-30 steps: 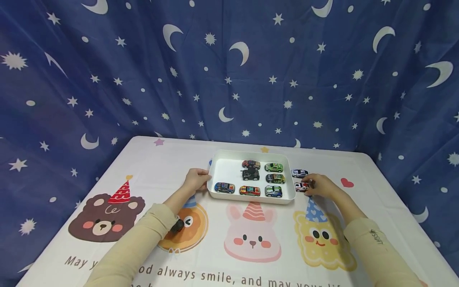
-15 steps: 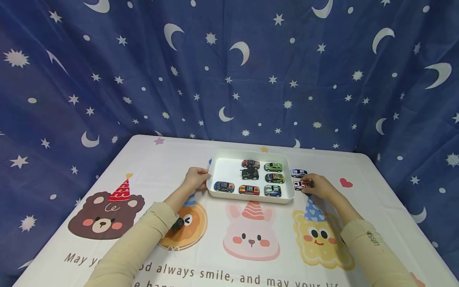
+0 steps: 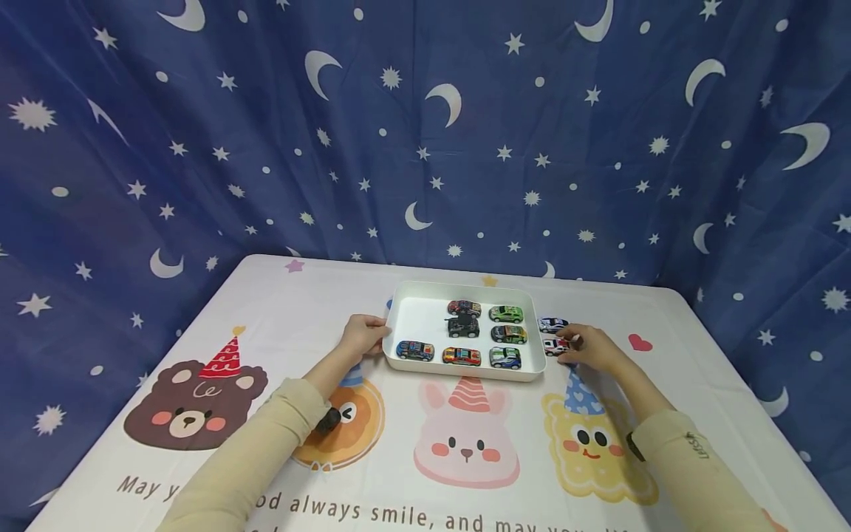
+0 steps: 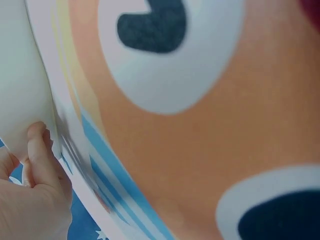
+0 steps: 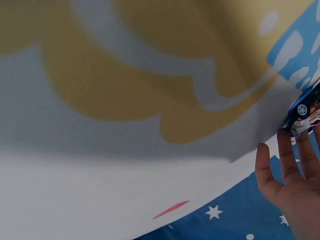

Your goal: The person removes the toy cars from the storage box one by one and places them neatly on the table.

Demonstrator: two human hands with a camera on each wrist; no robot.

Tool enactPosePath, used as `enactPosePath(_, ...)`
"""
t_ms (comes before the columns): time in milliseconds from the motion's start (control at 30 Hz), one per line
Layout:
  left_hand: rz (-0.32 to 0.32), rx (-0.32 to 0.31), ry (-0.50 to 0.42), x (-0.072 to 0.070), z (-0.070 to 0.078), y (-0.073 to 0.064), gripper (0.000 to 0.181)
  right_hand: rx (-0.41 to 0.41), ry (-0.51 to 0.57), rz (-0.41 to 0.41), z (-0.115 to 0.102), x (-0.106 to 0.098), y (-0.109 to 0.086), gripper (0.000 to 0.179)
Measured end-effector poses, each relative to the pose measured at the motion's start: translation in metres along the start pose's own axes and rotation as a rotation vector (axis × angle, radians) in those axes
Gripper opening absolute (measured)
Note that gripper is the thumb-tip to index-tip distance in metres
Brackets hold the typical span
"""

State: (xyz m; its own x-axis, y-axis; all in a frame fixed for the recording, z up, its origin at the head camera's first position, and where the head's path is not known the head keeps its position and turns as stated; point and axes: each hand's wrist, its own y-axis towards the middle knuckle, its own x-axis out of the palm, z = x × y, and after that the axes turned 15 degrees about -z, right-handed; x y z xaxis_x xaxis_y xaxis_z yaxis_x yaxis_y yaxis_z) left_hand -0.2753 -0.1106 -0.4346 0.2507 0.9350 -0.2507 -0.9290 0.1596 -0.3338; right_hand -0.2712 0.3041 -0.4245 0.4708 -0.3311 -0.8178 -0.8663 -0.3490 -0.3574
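Observation:
A shallow white tray (image 3: pixel 425 310) holds several small toy cars, among them a black one with an upright part on top (image 3: pixel 462 325). My left hand (image 3: pixel 362 335) pinches the tray's left end wall; in the left wrist view its fingers (image 4: pixel 39 145) lie against the pale wall. Just off the tray's right end, a white and red toy car (image 3: pixel 555 346) lies on the table, with my right hand (image 3: pixel 594 347) gripping its right end. The right wrist view shows fingertips at the car's side (image 5: pixel 310 112); the thumb is hidden there. Beside it stands a white and blue toy car (image 3: pixel 552 325).
A white cloth (image 3: pixel 319 295) printed with cartoon animals and lettering covers the table. Behind its far edge hangs a blue curtain (image 3: pixel 372 185) with moons and stars. Inside the tray, the cars stand mostly at the right and along the near side.
Little differs. The right hand's fingers sit slightly further over the white and red toy car, which lies near the tray's end. The left hand stays on the tray.

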Motion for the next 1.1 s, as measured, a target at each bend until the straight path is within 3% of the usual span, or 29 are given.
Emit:
enactPosePath(233,0.011,0.007,-0.005,0.004,-0.005,0.000,0.028,-0.016,-0.033,0.017,0.001,0.004,-0.004,0.044)
enactPosePath(367,0.005,0.004,0.002,0.011,-0.009,-0.001,0.027,0.025,-0.044,-0.002,0.002,0.005,-0.014,0.045)
enactPosePath(500,-0.011,0.016,0.007,0.013,-0.007,-0.001,0.027,0.037,-0.059,0.039,-0.004,-0.001,-0.024,0.045)
enactPosePath(633,0.001,0.029,0.002,0.007,-0.002,-0.001,0.026,-0.002,-0.076,0.098,-0.016,-0.007,-0.024,0.043)
enactPosePath(1100,-0.003,0.016,0.014,-0.002,0.000,0.000,0.027,-0.159,-0.047,0.153,-0.061,-0.009,-0.024,0.037)
